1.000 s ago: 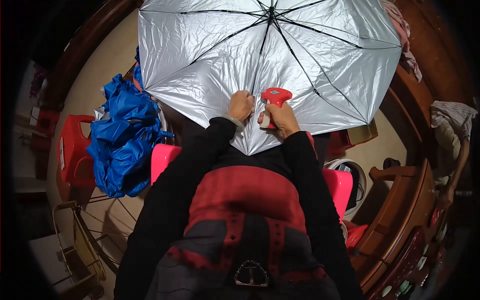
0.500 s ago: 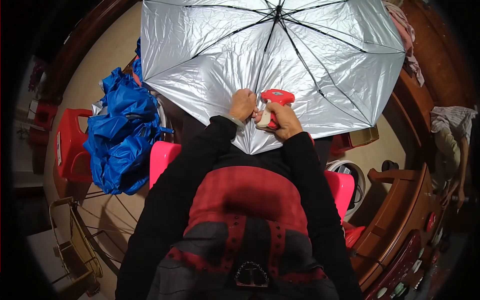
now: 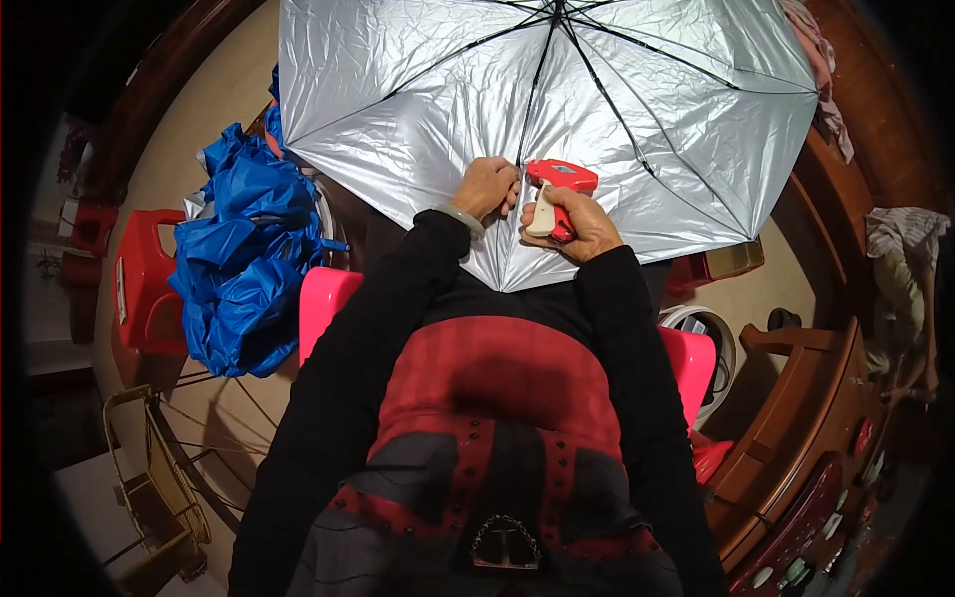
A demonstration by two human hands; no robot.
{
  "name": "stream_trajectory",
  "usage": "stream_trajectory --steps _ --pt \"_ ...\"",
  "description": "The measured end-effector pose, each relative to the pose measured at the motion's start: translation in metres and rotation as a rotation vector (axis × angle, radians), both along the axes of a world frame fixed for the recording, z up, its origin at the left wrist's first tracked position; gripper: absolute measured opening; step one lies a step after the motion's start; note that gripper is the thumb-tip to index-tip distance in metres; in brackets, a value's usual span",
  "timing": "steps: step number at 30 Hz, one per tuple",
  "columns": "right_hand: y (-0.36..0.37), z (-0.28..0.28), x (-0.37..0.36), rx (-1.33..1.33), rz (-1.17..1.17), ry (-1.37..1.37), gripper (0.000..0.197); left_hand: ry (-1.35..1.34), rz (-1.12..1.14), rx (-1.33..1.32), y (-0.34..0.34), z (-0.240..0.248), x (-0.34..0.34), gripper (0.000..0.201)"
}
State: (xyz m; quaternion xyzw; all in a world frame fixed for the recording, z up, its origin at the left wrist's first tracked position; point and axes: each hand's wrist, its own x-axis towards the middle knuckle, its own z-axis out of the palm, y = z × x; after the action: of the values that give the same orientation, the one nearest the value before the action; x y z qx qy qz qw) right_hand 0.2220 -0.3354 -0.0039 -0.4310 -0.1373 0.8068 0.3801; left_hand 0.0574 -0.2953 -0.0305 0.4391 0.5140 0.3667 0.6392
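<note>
An opened umbrella (image 3: 418, 139) with a silver inner side and black ribs spreads in front of me, its near corner over my lap. My left hand (image 3: 485, 187) is closed at the canopy beside the near rib, fingers curled in a pinch on it; the exact spot they grip is partly hidden. My right hand (image 3: 585, 224) is wrapped round a red hand tool (image 3: 562, 176) with a white trigger lever, like a tagging gun. The tool's front end points toward the near rib, close to my left fingers.
Crumpled blue umbrellas (image 3: 249, 249) are heaped at my left beside a red plastic stool (image 3: 149, 284). A white bucket (image 3: 724, 348) stands at the right near a wooden bench (image 3: 796, 398). A gold wire basket (image 3: 159, 488) is at the lower left.
Both hands have shifted slightly, the right with the red tool a little to the right and away from my left fingers. The umbrella has tilted and moved slightly.
</note>
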Motion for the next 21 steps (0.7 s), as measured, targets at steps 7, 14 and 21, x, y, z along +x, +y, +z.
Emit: stream_trajectory --steps 7,14,21 --pt "0.011 -0.016 0.001 0.038 0.102 -0.017 0.024 0.042 -0.003 0.039 0.006 -0.014 0.003 0.018" --pt "0.009 -0.023 0.006 0.033 0.054 0.025 0.026 0.068 0.043 0.013 0.007 -0.026 0.005 0.016" --pt "0.012 -0.034 0.015 0.059 0.105 0.063 0.028 0.017 0.043 -0.020 0.008 -0.027 0.008 0.015"
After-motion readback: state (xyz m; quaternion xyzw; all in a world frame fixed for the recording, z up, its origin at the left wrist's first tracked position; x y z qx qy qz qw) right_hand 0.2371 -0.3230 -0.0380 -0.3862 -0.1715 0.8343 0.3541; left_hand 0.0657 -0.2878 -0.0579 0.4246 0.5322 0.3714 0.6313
